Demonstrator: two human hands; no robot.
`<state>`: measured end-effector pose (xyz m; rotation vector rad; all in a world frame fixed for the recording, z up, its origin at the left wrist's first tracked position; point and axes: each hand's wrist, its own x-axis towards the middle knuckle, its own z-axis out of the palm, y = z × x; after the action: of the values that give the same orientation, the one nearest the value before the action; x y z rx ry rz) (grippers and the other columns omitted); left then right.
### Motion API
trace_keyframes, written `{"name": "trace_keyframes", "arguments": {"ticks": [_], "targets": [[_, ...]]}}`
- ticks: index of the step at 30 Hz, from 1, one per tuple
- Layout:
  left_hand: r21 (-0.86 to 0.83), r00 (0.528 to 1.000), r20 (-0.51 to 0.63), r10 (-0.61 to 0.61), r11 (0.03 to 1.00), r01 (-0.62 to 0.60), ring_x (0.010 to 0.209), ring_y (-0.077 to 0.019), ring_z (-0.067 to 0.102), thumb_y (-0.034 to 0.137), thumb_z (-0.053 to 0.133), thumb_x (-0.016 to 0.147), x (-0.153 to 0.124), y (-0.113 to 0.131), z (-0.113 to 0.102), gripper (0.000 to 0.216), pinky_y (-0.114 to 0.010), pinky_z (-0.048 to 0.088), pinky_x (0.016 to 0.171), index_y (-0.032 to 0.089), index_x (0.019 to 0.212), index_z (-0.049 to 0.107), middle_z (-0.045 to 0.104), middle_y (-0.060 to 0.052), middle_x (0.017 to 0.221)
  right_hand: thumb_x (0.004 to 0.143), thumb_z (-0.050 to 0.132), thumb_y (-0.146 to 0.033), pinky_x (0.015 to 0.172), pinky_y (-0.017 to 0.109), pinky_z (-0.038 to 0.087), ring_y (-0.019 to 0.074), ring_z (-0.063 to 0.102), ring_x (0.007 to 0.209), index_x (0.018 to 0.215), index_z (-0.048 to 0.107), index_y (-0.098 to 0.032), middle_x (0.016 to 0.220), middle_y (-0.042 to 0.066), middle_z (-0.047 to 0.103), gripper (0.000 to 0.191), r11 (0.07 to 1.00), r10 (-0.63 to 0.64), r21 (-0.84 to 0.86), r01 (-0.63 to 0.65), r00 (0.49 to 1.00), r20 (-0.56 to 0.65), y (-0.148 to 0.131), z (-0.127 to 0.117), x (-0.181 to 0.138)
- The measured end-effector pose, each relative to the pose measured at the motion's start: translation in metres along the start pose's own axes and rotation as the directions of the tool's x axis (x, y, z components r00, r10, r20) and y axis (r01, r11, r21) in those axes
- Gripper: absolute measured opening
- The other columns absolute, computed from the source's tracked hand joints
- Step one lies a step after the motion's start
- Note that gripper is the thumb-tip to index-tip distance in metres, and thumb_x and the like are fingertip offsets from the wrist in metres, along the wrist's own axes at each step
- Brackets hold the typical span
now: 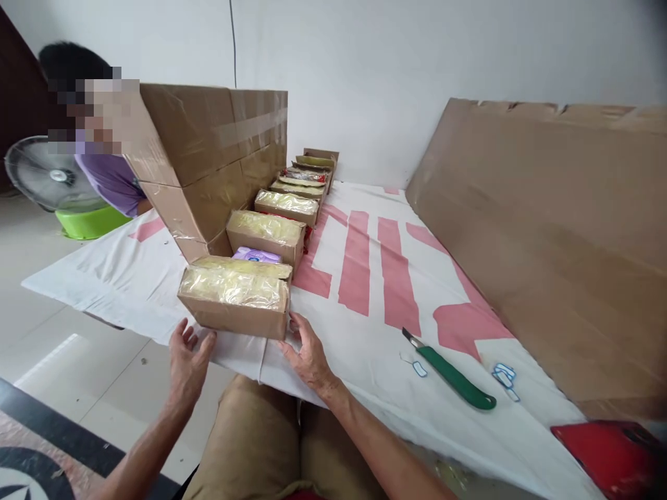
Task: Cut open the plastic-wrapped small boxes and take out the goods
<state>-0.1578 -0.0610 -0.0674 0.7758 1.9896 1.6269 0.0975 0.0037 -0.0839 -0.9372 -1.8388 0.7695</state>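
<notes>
Nearest to me on the cloth-covered table stands a small cardboard box [234, 316], its top sealed with shiny yellowish tape. My left hand [189, 357] is just in front of the box's left end, fingers apart and with nothing in them. At the right front corner of the same box is my right hand [307, 351]; its thumb and fingers are spread, close to the cardboard, and I cannot tell whether they touch it. Behind this box a purple packet [256, 255] shows, and then another taped box [267, 232].
Several more boxes [286, 203] run back in a row beside stacked cartons [208, 139]. A green-handled knife [456, 378], small tags [504, 378] and a red phone-like object [609, 455] lie right. A large cardboard sheet [547, 243] leans there. A person [107, 173] sits beyond the cartons near a fan [52, 173].
</notes>
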Motion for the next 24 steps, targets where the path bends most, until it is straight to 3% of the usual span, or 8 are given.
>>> {"name": "trace_keyframes", "arguments": {"ticks": [3, 6, 10, 15, 24], "targets": [[0.116, 0.976, 0.068, 0.207, 0.97, -0.214, 0.15, -0.0416, 0.045, 0.052, 0.075, 0.081, -0.025, -0.015, 0.002, 0.086, -0.062, 0.043, 0.12, 0.017, 0.153, 0.044, 0.036, -0.025, 0.165, 0.09, 0.067, -0.024, 0.112, 0.049, 0.056, 0.0307, 0.065, 0.132, 0.153, 0.048, -0.022, 0.147, 0.017, 0.063, 0.066, 1.0, 0.011, -0.017, -0.011, 1.0, -0.008, 0.003, 0.003, -0.002], [0.184, 0.915, 0.183, 0.359, 0.902, -0.391, 0.154, -0.0395, 0.039, 0.046, 0.071, 0.086, -0.043, -0.02, 0.012, 0.074, -0.061, 0.04, 0.123, 0.019, 0.152, 0.047, 0.037, -0.022, 0.165, 0.087, 0.066, -0.02, 0.114, 0.051, 0.054, 0.0307, 0.065, 0.132, 0.152, 0.05, -0.024, 0.145, 0.015, 0.065, 0.067, 0.999, 0.029, -0.038, -0.03, 0.999, -0.014, 0.005, 0.006, -0.003], [0.249, 0.899, 0.259, 0.355, 0.874, -0.417, 0.155, -0.0386, 0.038, 0.04, 0.065, 0.09, -0.049, -0.015, 0.03, 0.074, -0.061, 0.035, 0.126, 0.018, 0.157, 0.042, 0.039, -0.022, 0.163, 0.085, 0.065, -0.018, 0.115, 0.054, 0.053, 0.0331, 0.065, 0.132, 0.148, 0.054, -0.021, 0.143, 0.017, 0.067, 0.064, 0.999, 0.019, -0.046, -0.019, 1.0, 0.003, 0.008, 0.008, -0.004], [0.291, 0.887, 0.245, 0.391, 0.843, -0.453, 0.157, -0.0405, 0.034, 0.04, 0.063, 0.087, -0.047, -0.019, 0.049, 0.086, -0.061, 0.03, 0.129, 0.012, 0.162, 0.032, 0.038, -0.025, 0.164, 0.084, 0.066, -0.019, 0.117, 0.055, 0.051, 0.0351, 0.064, 0.135, 0.149, 0.055, -0.017, 0.146, 0.02, 0.066, 0.066, 0.999, 0.018, -0.051, -0.016, 0.999, 0.031, 0.01, 0.01, -0.004], [0.453, 0.857, 0.239, 0.456, 0.729, -0.514, 0.157, -0.0449, 0.034, 0.041, 0.061, 0.089, -0.052, -0.025, 0.059, 0.09, -0.064, 0.034, 0.124, 0.008, 0.164, 0.025, 0.036, -0.031, 0.166, 0.081, 0.065, -0.017, 0.116, 0.052, 0.051, 0.0328, 0.064, 0.133, 0.143, 0.058, -0.019, 0.143, 0.017, 0.068, 0.062, 0.997, 0.07, -0.048, -0.068, 0.997, 0.036, 0.005, 0.01, 0.002]]}}
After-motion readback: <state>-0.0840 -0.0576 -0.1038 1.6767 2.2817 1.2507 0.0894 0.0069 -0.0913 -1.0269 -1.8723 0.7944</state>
